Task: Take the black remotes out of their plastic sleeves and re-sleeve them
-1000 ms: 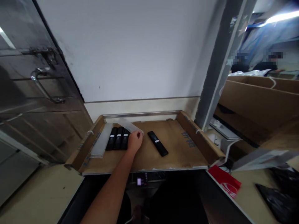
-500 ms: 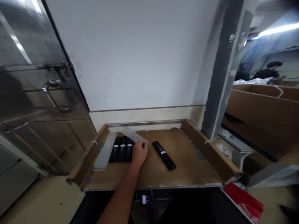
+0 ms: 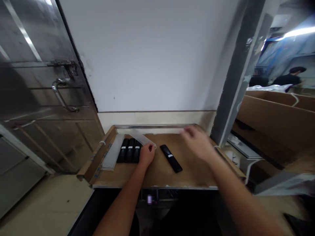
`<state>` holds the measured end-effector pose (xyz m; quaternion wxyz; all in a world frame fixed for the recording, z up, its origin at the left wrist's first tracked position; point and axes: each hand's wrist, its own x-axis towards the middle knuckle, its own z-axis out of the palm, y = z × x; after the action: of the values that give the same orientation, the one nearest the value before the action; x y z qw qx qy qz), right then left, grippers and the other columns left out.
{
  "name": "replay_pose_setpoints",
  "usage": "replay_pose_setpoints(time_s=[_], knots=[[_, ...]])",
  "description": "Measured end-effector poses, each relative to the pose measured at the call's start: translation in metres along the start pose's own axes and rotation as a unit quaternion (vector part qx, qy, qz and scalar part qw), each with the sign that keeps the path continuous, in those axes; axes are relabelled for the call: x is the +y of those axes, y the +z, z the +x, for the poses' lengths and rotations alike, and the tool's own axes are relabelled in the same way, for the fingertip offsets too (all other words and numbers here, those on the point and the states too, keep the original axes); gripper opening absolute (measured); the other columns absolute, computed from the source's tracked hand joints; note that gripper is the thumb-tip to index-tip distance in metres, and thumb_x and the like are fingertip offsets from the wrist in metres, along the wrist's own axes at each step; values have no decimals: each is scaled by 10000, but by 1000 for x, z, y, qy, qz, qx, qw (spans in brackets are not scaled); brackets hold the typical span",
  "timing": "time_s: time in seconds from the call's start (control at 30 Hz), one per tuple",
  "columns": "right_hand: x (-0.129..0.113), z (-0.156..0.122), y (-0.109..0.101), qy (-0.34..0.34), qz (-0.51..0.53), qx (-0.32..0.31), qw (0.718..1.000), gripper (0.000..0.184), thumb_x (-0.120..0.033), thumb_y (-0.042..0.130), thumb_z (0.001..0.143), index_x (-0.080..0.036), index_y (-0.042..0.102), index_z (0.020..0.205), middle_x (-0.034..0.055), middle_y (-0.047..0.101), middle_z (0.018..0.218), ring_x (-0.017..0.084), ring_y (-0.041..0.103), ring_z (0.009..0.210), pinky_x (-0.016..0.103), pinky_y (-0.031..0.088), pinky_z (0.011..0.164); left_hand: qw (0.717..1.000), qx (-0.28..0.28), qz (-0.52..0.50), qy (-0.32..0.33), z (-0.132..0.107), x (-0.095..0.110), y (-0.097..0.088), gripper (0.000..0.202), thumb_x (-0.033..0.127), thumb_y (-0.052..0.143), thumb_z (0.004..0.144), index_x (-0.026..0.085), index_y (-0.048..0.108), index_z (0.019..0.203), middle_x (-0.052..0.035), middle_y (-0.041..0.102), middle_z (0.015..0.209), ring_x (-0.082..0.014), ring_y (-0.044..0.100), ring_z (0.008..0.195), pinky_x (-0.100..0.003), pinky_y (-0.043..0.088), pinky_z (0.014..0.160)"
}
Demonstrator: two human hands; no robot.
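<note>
Clear plastic strip (image 3: 140, 138), head view: it lies slantwise over the far ends of three black remote controls (image 3: 129, 150), with its right end under our left hand (image 3: 147, 155). The left hand is closed on that end and the fingers (image 3: 150, 148) look to be pinching it, though the hand hides the actual grip. Our right hand (image 3: 197, 141) is motion-blurred above the right part of the cardboard-lined tray (image 3: 98, 154). Nothing shows in it, and we can't tell whether it's open or closed.

We'd judge the strip light, thin, flexible and slippery on its faces, so best taken by an end or edge, not the flat.

A second clear strip (image 3: 113, 152) lies flat left of the three remotes. A single black remote control (image 3: 171, 158) sits right of our left hand, well clear of it. A steel door (image 3: 36, 98) stands left of the tray, and cardboard boxes (image 3: 275, 118) are to the right.
</note>
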<state>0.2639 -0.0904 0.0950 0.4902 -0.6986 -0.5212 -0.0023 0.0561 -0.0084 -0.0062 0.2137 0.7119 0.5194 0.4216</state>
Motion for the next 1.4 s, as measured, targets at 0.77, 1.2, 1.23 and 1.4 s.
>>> replay_pose_setpoints(time_s=[0.77, 1.2, 1.23, 1.4], knots=[[30, -72, 73, 16, 54, -174, 983, 351, -492, 662, 742, -197, 638, 931, 12, 666, 769, 183, 579, 677, 271, 396, 625, 996, 61, -64, 5, 2, -5, 2, 148, 174, 547, 853, 153, 692, 833, -60, 713, 802, -164, 624, 725, -271, 448, 699], [32, -75, 75, 2, 94, -208, 974, 416, -522, 695, 757, -192, 688, 1010, 42, 712, 851, 217, 625, 764, 297, 448, 694, 988, 94, -120, -8, 3, -8, 2, 141, 200, 529, 870, 170, 661, 831, -41, 694, 801, -160, 623, 744, -270, 454, 711], [32, -75, 75, 0, 95, -209, 973, 418, -517, 695, 759, -193, 690, 1023, 44, 718, 863, 220, 631, 771, 302, 455, 703, 987, 97, -126, -12, 3, -7, 1, 137, 198, 530, 870, 171, 660, 835, -39, 693, 802, -160, 623, 746, -269, 457, 714], [30, -76, 73, -1, 103, -229, 968, 466, -499, 688, 771, -205, 694, 1133, 56, 740, 948, 231, 664, 819, 328, 493, 766, 982, 113, -148, -18, 3, -9, 2, 137, 225, 526, 881, 179, 641, 823, -25, 668, 768, -158, 612, 729, -267, 454, 699]])
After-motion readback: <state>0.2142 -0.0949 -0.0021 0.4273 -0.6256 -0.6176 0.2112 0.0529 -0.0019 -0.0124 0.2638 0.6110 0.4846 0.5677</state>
